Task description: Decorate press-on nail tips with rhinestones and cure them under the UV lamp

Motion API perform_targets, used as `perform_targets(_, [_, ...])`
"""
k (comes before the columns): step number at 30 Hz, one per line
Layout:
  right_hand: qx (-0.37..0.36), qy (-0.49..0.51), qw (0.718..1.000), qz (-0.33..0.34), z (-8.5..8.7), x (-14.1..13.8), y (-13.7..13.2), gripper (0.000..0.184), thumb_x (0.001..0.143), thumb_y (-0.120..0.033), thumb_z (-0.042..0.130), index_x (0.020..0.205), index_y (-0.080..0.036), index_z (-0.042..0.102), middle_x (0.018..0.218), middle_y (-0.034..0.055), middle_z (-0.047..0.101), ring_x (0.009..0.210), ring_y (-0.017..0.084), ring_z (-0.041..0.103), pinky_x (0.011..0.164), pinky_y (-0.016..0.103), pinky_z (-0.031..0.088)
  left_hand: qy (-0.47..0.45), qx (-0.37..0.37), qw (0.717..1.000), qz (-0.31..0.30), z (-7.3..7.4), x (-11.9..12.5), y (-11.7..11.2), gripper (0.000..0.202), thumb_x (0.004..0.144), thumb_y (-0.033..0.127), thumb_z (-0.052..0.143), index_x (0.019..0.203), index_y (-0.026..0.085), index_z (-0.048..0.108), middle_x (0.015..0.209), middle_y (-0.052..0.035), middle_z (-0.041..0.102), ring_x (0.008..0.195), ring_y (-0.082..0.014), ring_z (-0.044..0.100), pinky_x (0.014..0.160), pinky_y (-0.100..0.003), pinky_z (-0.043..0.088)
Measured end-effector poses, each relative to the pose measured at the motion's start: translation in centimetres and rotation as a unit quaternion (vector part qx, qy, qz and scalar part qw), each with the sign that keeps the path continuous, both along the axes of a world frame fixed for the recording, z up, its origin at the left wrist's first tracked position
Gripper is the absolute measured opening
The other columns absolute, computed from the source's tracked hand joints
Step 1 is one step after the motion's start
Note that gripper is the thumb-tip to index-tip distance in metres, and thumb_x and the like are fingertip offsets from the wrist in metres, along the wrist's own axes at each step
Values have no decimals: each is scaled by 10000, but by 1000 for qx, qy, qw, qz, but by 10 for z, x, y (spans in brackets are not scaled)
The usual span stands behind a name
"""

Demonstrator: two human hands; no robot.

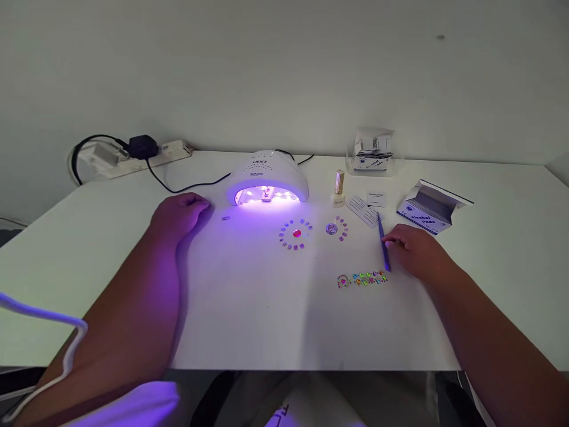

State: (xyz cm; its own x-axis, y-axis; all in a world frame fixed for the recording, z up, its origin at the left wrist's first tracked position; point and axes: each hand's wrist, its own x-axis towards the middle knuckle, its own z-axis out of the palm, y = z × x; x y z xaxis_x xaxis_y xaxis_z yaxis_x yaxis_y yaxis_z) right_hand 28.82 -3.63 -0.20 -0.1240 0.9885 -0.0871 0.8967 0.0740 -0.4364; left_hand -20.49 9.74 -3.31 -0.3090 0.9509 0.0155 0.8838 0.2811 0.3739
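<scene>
My left hand (180, 214) rests on the table left of a white nail lamp (267, 172), its fingers curled into a loose fist with nothing showing in them. A small, slim shiny piece (226, 218) lies between that hand and the lamp's mouth. Purple light glows from the lamp. On the right, my right hand (411, 249) has its fingertips closed on dark blue tweezers (384, 246), which lie slanted near the tabletop. Left of the tweezers is a ring of small gems around a red stone (297, 233), and a partial ring beside a glittery disc (331, 228).
Coloured rhinestones (368, 277) lie nearer me. Behind are a gold-capped polish bottle (338, 190), an alcohol pad packet (376, 199), a printed card (362, 209), an open alcohol pads box (427, 210) and a clear bin (371, 163). A power strip (151, 160) stands back left.
</scene>
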Motion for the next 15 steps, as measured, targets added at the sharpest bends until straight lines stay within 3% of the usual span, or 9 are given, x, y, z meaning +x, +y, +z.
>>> perform_targets(10, [-2,-1,1000,0,-1,0,-1,231,848,-284,479,911,-230,695,950,40,678,761,179,599,635,320,436,5,1,1000,3,1,1,1,356,803,403,504,1019,180,677,1052,-64,692,980,-243,606,866,-368,464])
perform_targets(15, [13,4,1000,11,7,-2,-3,219,850,-279,469,879,-220,678,907,51,673,754,186,587,630,324,432,3,-1,1000,10,1,1,3,333,794,401,519,997,195,683,1041,-50,694,978,-240,611,881,-369,466])
